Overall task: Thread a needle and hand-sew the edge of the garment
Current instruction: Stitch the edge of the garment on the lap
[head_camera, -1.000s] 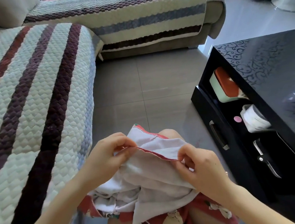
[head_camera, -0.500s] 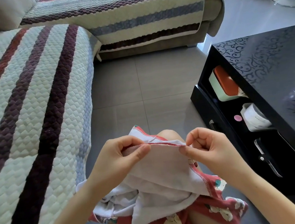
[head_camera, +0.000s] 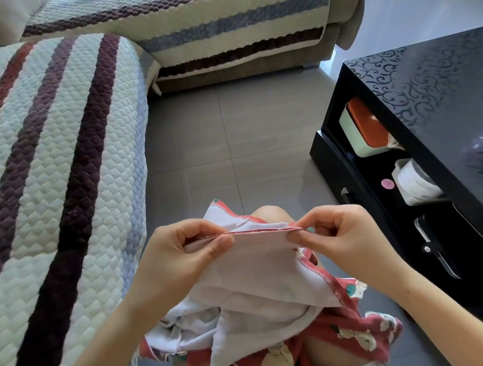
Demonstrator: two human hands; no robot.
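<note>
A garment point(head_camera: 261, 286), white on its inner side with red printed fabric and red overlock stitching, lies bunched on my lap. Its folded edge point(head_camera: 259, 231) is stretched straight and level between my hands. My left hand point(head_camera: 183, 261) pinches the left end of that edge between thumb and forefinger. My right hand point(head_camera: 344, 238) pinches the right end the same way. No needle or thread can be made out in either hand.
A sofa point(head_camera: 58, 175) with a striped quilted cover runs along the left and back. A black coffee table point(head_camera: 438, 107) stands at right, its open shelf holding a green box with orange lid point(head_camera: 361, 128), a white container point(head_camera: 415, 182) and a dark tool point(head_camera: 439, 250). Grey tile floor point(head_camera: 230, 131) lies between.
Both hands rose and drew apart, pulling the garment's folded edge from a slack curve into a taut straight line. The right-hand flap with red stitching now hangs down.
</note>
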